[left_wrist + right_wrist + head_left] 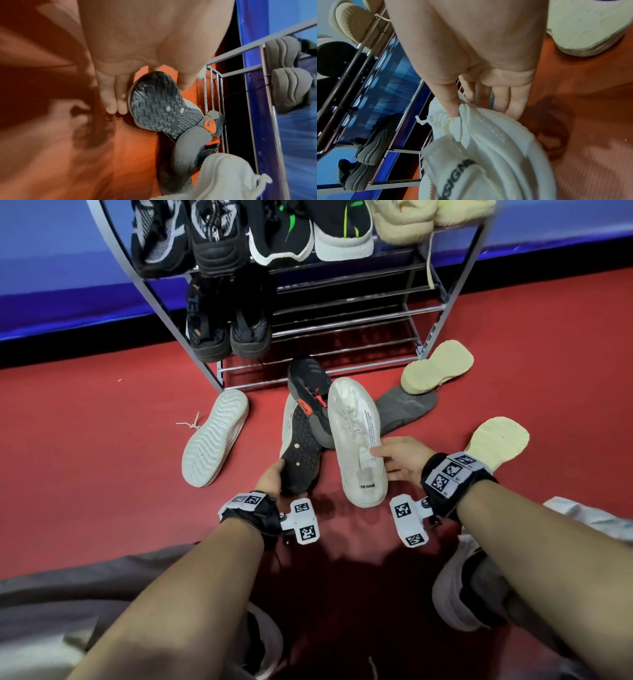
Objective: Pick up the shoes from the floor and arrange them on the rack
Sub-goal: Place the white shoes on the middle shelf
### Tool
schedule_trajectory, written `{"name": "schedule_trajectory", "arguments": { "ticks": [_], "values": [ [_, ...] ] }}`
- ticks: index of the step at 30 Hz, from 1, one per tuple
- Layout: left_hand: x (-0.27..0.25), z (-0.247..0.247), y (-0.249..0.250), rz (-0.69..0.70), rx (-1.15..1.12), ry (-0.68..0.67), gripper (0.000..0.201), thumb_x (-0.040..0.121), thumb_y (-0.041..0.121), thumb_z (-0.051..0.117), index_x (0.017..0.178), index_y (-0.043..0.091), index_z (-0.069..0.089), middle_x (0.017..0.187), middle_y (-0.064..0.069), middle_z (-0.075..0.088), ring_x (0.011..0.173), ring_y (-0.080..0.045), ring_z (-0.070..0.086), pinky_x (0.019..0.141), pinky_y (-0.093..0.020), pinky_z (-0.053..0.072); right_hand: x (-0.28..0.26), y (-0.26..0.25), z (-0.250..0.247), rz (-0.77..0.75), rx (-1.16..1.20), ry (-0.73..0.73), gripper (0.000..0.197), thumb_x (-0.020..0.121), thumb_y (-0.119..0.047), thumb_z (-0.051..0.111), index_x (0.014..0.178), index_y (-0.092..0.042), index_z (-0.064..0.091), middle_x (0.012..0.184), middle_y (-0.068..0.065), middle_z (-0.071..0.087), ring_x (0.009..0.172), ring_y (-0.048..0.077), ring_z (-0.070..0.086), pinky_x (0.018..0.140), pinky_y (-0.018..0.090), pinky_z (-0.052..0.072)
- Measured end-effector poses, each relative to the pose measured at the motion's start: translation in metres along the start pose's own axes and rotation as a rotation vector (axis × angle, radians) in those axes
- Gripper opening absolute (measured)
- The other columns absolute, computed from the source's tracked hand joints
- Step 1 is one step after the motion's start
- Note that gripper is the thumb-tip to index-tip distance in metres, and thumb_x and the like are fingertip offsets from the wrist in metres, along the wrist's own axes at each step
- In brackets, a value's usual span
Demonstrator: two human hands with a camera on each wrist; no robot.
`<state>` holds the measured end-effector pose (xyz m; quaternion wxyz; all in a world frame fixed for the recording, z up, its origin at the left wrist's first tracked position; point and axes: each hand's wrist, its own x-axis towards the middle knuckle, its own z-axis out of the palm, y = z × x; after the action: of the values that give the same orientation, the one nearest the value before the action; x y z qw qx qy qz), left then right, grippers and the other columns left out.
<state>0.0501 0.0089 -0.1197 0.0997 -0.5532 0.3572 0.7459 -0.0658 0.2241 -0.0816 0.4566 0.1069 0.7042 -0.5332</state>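
Observation:
A shoe with a dark studded sole (301,446) (159,105) lies sole-up on the red floor before the rack (342,313). My left hand (279,470) (152,97) grips its heel end, thumb on one side and fingers on the other. Beside it on the right, a white knit shoe (356,440) (496,148) lies with its laces up. My right hand (380,457) (477,106) pinches its collar, thumb pressed in by the tongue and fingers behind. A grey-and-orange shoe (308,392) (193,142) lies partly under both.
Other shoes lie sole-up on the floor: a white one (212,440) at left, a dark grey one (407,409) and two cream ones (438,368) (496,443) at right. A black pair (222,320) sits on the rack's lower shelf; several shoes fill the upper shelf.

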Motion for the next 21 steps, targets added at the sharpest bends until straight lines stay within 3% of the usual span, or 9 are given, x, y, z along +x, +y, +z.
{"name": "schedule_trajectory", "arguments": {
  "ticks": [3, 4, 6, 8, 11, 13, 17, 19, 21],
  "values": [
    [-0.001, 0.0, 0.004, -0.045, -0.134, -0.047, 0.054, 0.101, 0.048, 0.04, 0.137, 0.009, 0.048, 0.135, -0.011, 0.053, 0.122, -0.04, 0.054, 0.103, -0.051, 0.042, -0.001, -0.001, 0.001, 0.009, 0.005, -0.004, 0.021, 0.093, -0.011, 0.061, 0.113, -0.011, 0.066, 0.106, 0.01, 0.073, 0.089, 0.023, 0.069, 0.079, 0.035, 0.056],
    [-0.002, -0.001, 0.006, -0.067, -0.149, -0.068, 0.057, 0.101, 0.048, 0.04, 0.142, 0.009, 0.043, 0.137, -0.014, 0.053, 0.123, -0.041, 0.053, 0.104, -0.055, 0.04, -0.002, -0.001, 0.002, 0.012, 0.004, -0.003, 0.021, 0.093, -0.011, 0.061, 0.113, -0.011, 0.067, 0.106, 0.01, 0.073, 0.088, 0.022, 0.069, 0.078, 0.035, 0.056],
    [-0.002, -0.004, 0.01, -0.062, -0.11, -0.101, 0.055, 0.097, 0.041, 0.052, 0.141, 0.008, 0.046, 0.119, -0.02, 0.063, 0.096, -0.041, 0.064, 0.085, -0.056, 0.05, -0.002, -0.001, 0.002, 0.016, 0.005, 0.002, 0.02, 0.093, -0.011, 0.061, 0.112, -0.011, 0.067, 0.105, 0.009, 0.073, 0.087, 0.022, 0.069, 0.077, 0.034, 0.056],
    [0.0, -0.007, 0.015, -0.039, -0.048, -0.142, 0.042, 0.091, 0.029, 0.062, 0.123, 0.002, 0.058, 0.087, -0.015, 0.063, 0.069, -0.034, 0.065, 0.063, -0.048, 0.057, -0.003, -0.001, 0.001, 0.018, 0.018, 0.009, 0.019, 0.093, -0.011, 0.061, 0.111, -0.012, 0.066, 0.103, 0.009, 0.073, 0.087, 0.022, 0.068, 0.08, 0.035, 0.056],
    [-0.007, -0.001, 0.025, 0.03, 0.074, -0.175, 0.031, 0.09, 0.022, 0.064, 0.11, -0.001, 0.06, 0.079, -0.015, 0.057, 0.065, -0.03, 0.063, 0.057, -0.045, 0.057, -0.003, -0.003, -0.001, 0.037, 0.072, 0.037, 0.022, 0.093, -0.012, 0.059, 0.114, -0.01, 0.063, 0.101, 0.008, 0.069, 0.087, 0.024, 0.065, 0.091, 0.041, 0.053],
    [-0.012, 0.007, 0.029, 0.169, 0.208, -0.095, 0.021, 0.083, 0.011, 0.071, 0.098, 0.006, 0.058, 0.072, -0.015, 0.057, 0.061, -0.027, 0.06, 0.057, -0.041, 0.054, -0.003, -0.004, -0.001, 0.052, 0.112, 0.067, 0.025, 0.092, -0.013, 0.059, 0.117, -0.008, 0.061, 0.102, 0.008, 0.066, 0.085, 0.024, 0.064, 0.088, 0.041, 0.053],
    [-0.019, 0.016, 0.01, 0.383, 0.501, 0.102, 0.051, 0.069, 0.003, 0.081, 0.099, 0.022, 0.045, 0.083, -0.009, 0.059, 0.067, -0.025, 0.059, 0.057, -0.039, 0.054, -0.008, -0.002, 0.0, 0.046, 0.131, 0.101, 0.026, 0.091, -0.013, 0.06, 0.116, -0.007, 0.061, 0.103, 0.009, 0.068, 0.084, 0.023, 0.065, 0.075, 0.035, 0.055],
    [-0.017, 0.014, -0.003, 0.431, 0.697, 0.196, 0.059, 0.063, 0.015, 0.085, 0.101, 0.03, 0.043, 0.1, -0.009, 0.064, 0.086, -0.029, 0.064, 0.074, -0.043, 0.057, -0.011, 0.0, 0.0, 0.047, 0.105, 0.104, 0.023, 0.091, -0.013, 0.061, 0.114, -0.008, 0.062, 0.098, 0.008, 0.068, 0.083, 0.022, 0.065, 0.073, 0.034, 0.055],
    [-0.016, 0.012, -0.01, 0.474, 0.934, 0.296, 0.061, 0.066, 0.023, 0.085, 0.113, 0.024, 0.046, 0.11, -0.005, 0.06, 0.1, -0.027, 0.06, 0.086, -0.033, 0.05, -0.014, 0.003, -0.001, 0.045, 0.057, 0.1, 0.019, 0.091, -0.011, 0.062, 0.11, -0.01, 0.063, 0.095, 0.007, 0.069, 0.084, 0.022, 0.066, 0.074, 0.033, 0.055]
  ]
}}
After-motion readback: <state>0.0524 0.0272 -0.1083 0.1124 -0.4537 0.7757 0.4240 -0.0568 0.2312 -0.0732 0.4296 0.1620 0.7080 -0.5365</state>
